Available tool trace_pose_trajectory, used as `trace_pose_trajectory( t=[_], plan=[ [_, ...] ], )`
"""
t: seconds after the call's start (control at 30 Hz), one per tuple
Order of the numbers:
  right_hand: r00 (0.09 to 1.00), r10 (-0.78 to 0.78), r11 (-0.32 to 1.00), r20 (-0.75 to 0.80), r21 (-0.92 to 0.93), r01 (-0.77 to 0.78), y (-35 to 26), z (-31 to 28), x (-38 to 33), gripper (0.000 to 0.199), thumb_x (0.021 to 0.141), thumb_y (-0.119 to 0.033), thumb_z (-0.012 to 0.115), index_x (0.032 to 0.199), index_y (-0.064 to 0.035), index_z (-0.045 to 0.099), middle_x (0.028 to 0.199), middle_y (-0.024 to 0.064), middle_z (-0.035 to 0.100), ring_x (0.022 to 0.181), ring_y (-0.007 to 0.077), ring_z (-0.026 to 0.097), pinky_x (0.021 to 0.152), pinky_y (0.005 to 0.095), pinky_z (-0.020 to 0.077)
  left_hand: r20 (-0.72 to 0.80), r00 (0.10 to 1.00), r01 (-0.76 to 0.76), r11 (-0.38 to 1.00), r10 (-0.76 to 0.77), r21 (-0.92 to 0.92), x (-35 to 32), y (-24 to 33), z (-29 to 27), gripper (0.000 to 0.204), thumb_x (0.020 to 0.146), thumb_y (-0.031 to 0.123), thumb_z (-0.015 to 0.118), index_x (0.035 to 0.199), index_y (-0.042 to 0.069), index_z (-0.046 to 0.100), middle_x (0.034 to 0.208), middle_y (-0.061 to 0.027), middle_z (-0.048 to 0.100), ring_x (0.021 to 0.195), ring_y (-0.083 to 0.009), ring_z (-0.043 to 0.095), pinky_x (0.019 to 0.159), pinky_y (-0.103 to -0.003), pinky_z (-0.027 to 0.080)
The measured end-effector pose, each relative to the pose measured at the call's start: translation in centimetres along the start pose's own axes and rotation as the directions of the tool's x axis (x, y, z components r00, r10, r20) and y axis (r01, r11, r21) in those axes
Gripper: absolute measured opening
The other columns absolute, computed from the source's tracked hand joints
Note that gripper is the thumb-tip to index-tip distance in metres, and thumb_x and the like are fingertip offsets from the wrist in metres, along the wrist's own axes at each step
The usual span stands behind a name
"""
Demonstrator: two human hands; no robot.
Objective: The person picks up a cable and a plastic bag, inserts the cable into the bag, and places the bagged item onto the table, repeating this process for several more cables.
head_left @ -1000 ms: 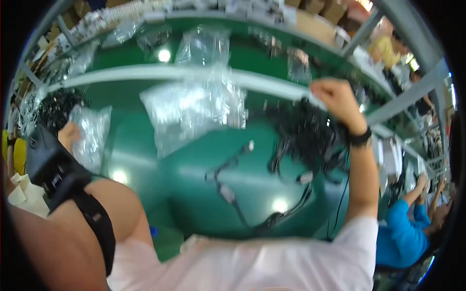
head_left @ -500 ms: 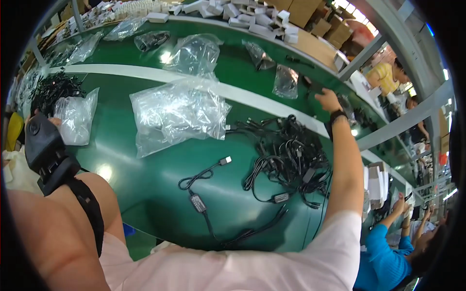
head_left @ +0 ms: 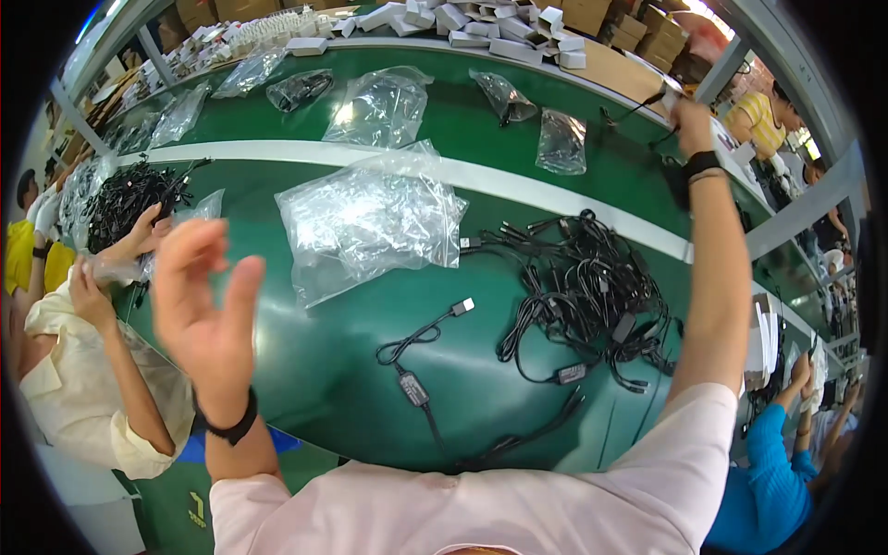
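Closest in, the left hand (head_left: 207,319) hangs empty, thumb and fingers spread. Past the tangled heap of black cables (head_left: 597,282), the right hand (head_left: 693,128) seems mid-pickup, calling for a sure pinch: a slim black cable (head_left: 640,109) lies at its curled fingers, grip unclear to me.

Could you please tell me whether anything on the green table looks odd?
Nothing is plainly spilled or damaged; the black cables lie tangled in a heap, with one loose cable beside it, which looks merely untidy.
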State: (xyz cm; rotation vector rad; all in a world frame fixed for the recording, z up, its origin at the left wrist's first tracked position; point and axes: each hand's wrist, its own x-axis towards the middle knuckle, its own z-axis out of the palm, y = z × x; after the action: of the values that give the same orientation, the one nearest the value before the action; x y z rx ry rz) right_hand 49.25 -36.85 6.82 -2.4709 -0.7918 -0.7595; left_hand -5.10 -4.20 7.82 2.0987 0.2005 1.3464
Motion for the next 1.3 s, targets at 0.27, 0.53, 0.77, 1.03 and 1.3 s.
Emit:
trace_pose_trajectory(
  t=[0.27, 0.53, 0.77, 1.03, 1.3],
  plan=[
    [0.983, -0.080, 0.441, 0.162, 0.891, -0.111, -15.1, -19.9, -1.4, 0.035, 0.082, 0.000, 0.048, 0.116, 0.0035, 0.045, 0.094, 0.0076, 0.053, 0.077, 0.0104, 0.049, 0.065, 0.0191, 0.0384, 0.516, 0.853, 0.079, 0.957, 0.081, -0.281, -1.5, -0.7, 9.8, 0.084, 0.062, 0.033, 0.077, 0.127, 0.001, 0.034, 0.124, -0.0196, 0.040, 0.113, -0.0318, 0.041, 0.092, -0.038, 0.036],
    [0.917, -0.309, 0.286, 0.254, 0.944, -0.165, -27.7, -19.8, -10.9, 0.035, 0.084, -0.001, 0.044, 0.118, 0.0066, 0.040, 0.098, 0.0122, 0.049, 0.074, 0.0112, 0.043, 0.068, 0.0204, 0.0375, 0.639, 0.764, 0.520, 0.502, 0.088, -0.691, -5.6, 0.7, 13.7, 0.082, 0.072, 0.022, 0.072, 0.135, 0.006, 0.022, 0.115, -0.0177, 0.049, 0.104, -0.0283, 0.052, 0.088, -0.036, 0.043],
    [0.957, 0.001, 0.089, 0.290, 0.953, -0.289, -25.0, -13.7, -13.5, 0.028, 0.077, 0.006, 0.044, 0.105, 0.0030, 0.047, 0.091, 0.0106, 0.050, 0.080, 0.0145, 0.047, 0.064, 0.0206, 0.0379, 0.879, 0.456, 0.820, -0.449, 0.140, -0.353, -4.9, 0.2, 8.7, 0.054, 0.089, 0.049, 0.041, 0.121, 0.005, 0.045, 0.086, -0.0108, 0.058, 0.063, -0.0188, 0.055, 0.053, -0.028, 0.042],
    [0.777, -0.294, 0.109, 0.557, 0.827, -0.552, -26.2, -12.1, -19.2, 0.039, 0.073, 0.003, 0.048, 0.112, 0.0028, 0.048, 0.085, 0.0072, 0.053, 0.071, 0.0115, 0.051, 0.051, 0.0207, 0.0377, 0.530, 0.557, 0.529, -0.219, -0.640, -0.820, -2.7, -3.2, 8.9, 0.025, 0.082, 0.027, 0.063, 0.075, 0.009, 0.047, 0.071, -0.0019, 0.050, 0.063, -0.0150, 0.050, 0.057, -0.028, 0.043],
    [0.613, -0.310, 0.292, 0.727, 0.686, -0.666, -30.9, -7.9, -27.1, 0.049, 0.076, 0.003, 0.049, 0.125, 0.0005, 0.043, 0.093, 0.0109, 0.057, 0.076, 0.0135, 0.056, 0.056, 0.0218, 0.0455, 0.543, 0.649, 0.249, -0.525, -0.533, -0.814, 0.3, -5.1, 7.6, 0.023, 0.081, 0.025, 0.065, 0.085, 0.010, 0.047, 0.085, -0.0062, 0.057, 0.074, -0.0157, 0.057, 0.075, -0.036, 0.046]
  ],
)
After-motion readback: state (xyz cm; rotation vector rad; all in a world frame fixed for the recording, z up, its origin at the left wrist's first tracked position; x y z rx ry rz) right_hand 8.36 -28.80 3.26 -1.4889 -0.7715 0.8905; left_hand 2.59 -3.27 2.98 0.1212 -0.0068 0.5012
